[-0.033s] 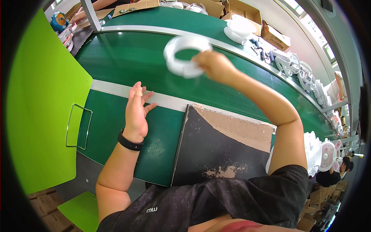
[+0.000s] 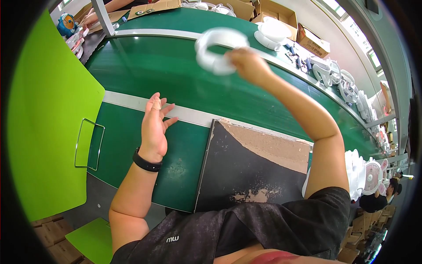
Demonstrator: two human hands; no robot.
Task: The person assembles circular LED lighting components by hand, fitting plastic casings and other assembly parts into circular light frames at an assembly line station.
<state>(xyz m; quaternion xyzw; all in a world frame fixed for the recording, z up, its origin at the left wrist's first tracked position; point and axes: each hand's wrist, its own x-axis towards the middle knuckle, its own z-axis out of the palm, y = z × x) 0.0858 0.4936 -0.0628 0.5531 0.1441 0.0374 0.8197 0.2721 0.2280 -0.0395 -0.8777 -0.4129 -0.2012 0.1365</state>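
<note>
My right hand (image 2: 249, 65) is stretched out over the green belt and grips a white plastic ring (image 2: 216, 65) by its right side. The ring is blurred by motion and held above the surface, near the metal rail on the far side. My left hand (image 2: 154, 130) hovers over the near metal strip, palm turned inward and fingers apart, holding nothing. A dark wristband (image 2: 147, 162) circles my left wrist. In front of me lies a black board (image 2: 246, 167) with a worn brown patch at its far edge.
On the left stands a bright green panel (image 2: 48, 119) with a wire loop. White plastic parts (image 2: 272, 33) and cardboard boxes (image 2: 313, 42) line the far bench. Stacked white parts (image 2: 354, 174) are at my right. Another person's hand (image 2: 90, 20) shows at far left.
My right hand and the white ring have moved farther away and slightly to the right. The left hand has hardly moved.
</note>
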